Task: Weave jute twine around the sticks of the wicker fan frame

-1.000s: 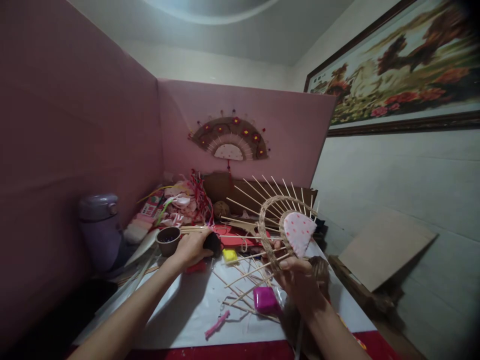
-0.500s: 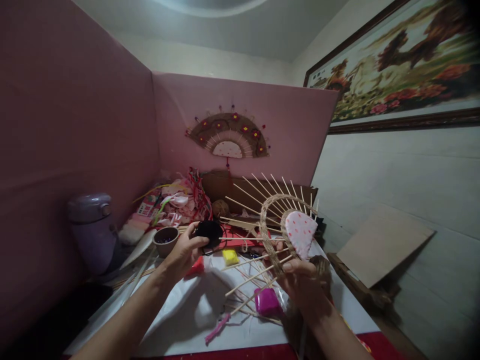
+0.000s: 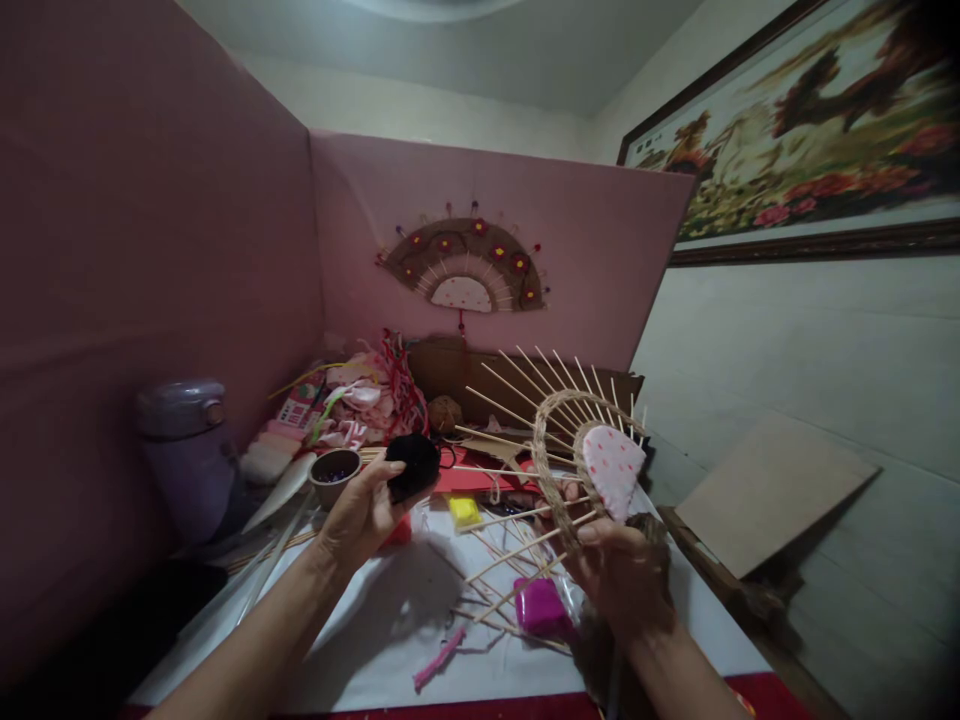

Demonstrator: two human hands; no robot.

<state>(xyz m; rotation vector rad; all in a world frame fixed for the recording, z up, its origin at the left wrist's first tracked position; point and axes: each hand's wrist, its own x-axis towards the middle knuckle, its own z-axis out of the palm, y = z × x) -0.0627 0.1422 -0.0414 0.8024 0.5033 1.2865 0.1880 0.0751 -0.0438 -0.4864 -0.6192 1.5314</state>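
Two hands work above the counter [image 3: 352, 630], whose bare white surface leaves open room at the near left, bounded by a red front edge [image 3: 450, 711]. A purple packet [image 3: 540, 607] crowds the space beneath the fan frame [image 3: 543, 455]. The frame, raised at right, points its sticks left and upward; its long axis slants from upper right to lower left. Right hand [image 3: 616, 565]: fingers closed on its lower rim. Left hand [image 3: 364, 508]: fingers curled around a black bundle [image 3: 414, 468], probably yarn.
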